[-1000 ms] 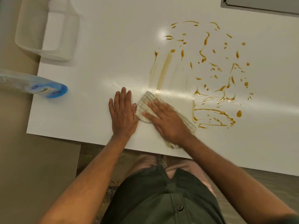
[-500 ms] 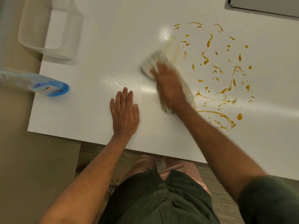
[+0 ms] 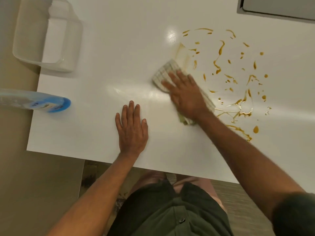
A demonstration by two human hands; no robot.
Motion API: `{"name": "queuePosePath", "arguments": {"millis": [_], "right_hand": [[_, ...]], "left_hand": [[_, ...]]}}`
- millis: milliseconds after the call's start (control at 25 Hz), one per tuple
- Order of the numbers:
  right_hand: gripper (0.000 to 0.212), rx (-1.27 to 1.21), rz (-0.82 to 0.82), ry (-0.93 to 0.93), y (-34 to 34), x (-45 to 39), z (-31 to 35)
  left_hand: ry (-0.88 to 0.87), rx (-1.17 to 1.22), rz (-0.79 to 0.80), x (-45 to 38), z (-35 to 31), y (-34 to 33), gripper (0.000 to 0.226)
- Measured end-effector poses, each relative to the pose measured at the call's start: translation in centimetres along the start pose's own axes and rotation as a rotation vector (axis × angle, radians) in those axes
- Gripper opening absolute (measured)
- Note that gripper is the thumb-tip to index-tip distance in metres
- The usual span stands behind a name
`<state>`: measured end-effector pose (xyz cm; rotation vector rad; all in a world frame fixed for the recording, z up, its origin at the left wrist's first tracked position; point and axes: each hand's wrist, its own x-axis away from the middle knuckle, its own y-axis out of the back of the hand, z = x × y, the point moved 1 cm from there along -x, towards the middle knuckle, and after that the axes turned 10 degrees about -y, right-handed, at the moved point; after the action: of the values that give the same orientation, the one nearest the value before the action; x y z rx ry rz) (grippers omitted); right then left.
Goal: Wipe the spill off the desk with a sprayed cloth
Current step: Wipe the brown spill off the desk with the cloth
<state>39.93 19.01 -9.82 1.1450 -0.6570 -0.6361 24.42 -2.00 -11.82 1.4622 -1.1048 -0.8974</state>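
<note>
The right hand [image 3: 185, 97] presses flat, fingers spread, on the cloth [image 3: 166, 72] at the spill's [image 3: 238, 82] nine-o'clock edge; nothing is pinched, only pinned under the palm. The left hand [image 3: 132, 128] lies open and empty on the desk [image 3: 102, 48], at seven o'clock from the cloth. Most brown streaks from twelve through five o'clock remain. A saturated cloth could smear them wider, or the forearm may drag through the near streaks.

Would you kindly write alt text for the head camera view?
Seen from above, a person's right hand presses a checked cloth flat on a white desk beside an amber spill. The left hand rests flat; a spray bottle and clear tub sit left.
</note>
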Motion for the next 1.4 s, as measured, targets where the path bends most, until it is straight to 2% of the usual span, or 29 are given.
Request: {"name": "queuePosePath", "arguments": {"millis": [120, 200, 280, 440, 560, 680, 840, 960, 1040, 1080, 1200, 1320, 1400], "right_hand": [[0.054, -0.030, -0.139, -0.259, 2.4, -8.8, -1.4], [0.055, -0.058, -0.141, -0.281, 2.0, -9.2, 0.5], [0.056, -0.085, -0.072, -0.158, 0.5, -5.1, 3.5], [0.058, -0.055, 0.017, -0.015, -4.1, 12.8, 8.2], [0.059, 0.020, 0.083, 0.136, -5.3, 19.1, 6.0], [0.058, 0.072, 0.120, 0.244, -4.1, 15.2, 4.3], [0.056, 0.043, 0.088, 0.292, -2.1, 3.2, 2.6], [0.055, 0.012, -0.042, 0.033, 0.8, -8.1, 0.8], [0.056, -0.057, -0.124, -0.192, 1.8, -11.2, 0.5], [0.057, -0.086, -0.133, -0.238, 1.7, -11.2, 1.1], [0.060, -0.145, -0.082, -0.149, 0.2, -4.6, 4.5], [0.061, -0.115, -0.008, -0.068, -3.2, 9.0, 7.3], [0.063, -0.036, 0.058, 0.002, -4.7, 16.9, 6.5]], "left_hand": [[-0.011, -0.001, -0.011, -0.2, 0.0, 0.0, 0.062], [-0.008, -0.008, -0.010, -0.1, 0.0, 0.0, 0.062], [0.003, 0.002, -0.007, -0.1, -0.1, 0.3, 0.061], [-0.002, 0.039, -0.005, 0.0, -0.1, 0.8, 0.064], [-0.007, 0.028, 0.011, -0.2, -0.1, 0.7, 0.067], [-0.011, 0.022, 0.011, -0.1, 0.0, 0.4, 0.067], [-0.004, 0.012, -0.011, -0.1, 0.1, 0.0, 0.064], [-0.020, -0.014, -0.032, 0.0, 0.2, -0.3, 0.063], [-0.028, -0.006, -0.036, -0.1, 0.2, -0.3, 0.064], [-0.026, -0.008, -0.034, -0.1, 0.3, -0.3, 0.063], [-0.011, 0.017, -0.019, 0.0, 0.1, 0.2, 0.063], [-0.008, 0.030, -0.014, 0.2, 0.2, 0.6, 0.063], [-0.013, 0.038, 0.009, 0.0, 0.1, 0.5, 0.066]]}}
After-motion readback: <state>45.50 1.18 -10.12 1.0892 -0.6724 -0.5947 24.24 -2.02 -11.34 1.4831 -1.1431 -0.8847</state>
